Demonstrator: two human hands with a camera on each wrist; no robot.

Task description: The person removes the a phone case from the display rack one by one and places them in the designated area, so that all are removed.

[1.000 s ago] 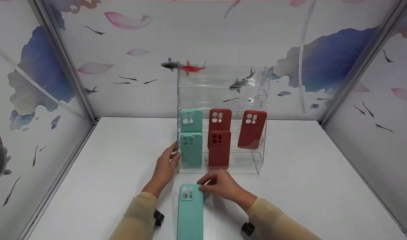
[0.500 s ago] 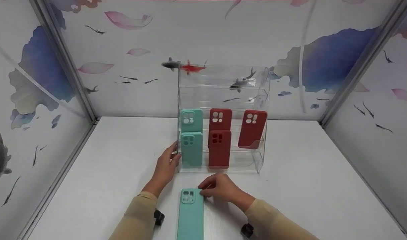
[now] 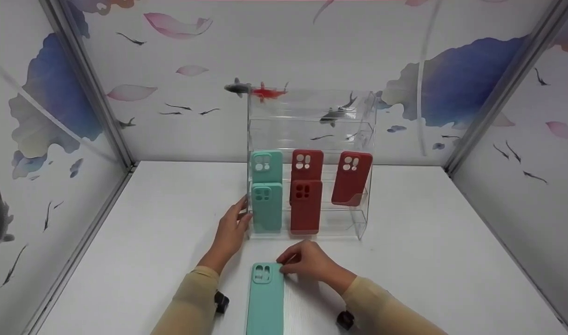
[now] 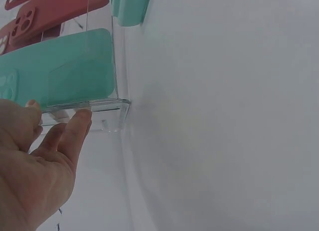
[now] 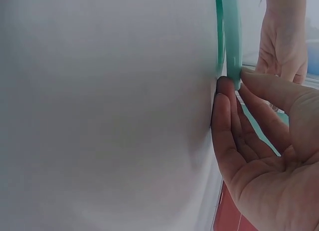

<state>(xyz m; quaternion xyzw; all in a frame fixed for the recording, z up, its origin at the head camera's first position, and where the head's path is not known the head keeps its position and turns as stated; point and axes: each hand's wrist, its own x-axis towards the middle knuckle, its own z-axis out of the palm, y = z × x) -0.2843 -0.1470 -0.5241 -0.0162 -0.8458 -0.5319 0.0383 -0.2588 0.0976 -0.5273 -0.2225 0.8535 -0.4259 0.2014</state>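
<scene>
The right hand (image 3: 309, 261) pinches a teal phone case (image 3: 266, 304) at its one o'clock corner, between six and seven o'clock from the clear rack (image 3: 337, 218). At the rack's eight o'clock, the left hand (image 3: 230, 230) touches its side, though whether those fingers grip is hard to tell.

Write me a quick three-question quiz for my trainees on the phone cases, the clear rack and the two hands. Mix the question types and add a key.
1. How many red phone cases stand in the clear rack?
2. True or false: the right hand is pinching a red case.
3. Seen in the head view, which part of the rack does the left hand touch? (a) top edge (b) right side (c) left side

Key:
1. Three.
2. False: it pinches the teal case in front of the rack, near an upper corner.
3. (c)
</scene>
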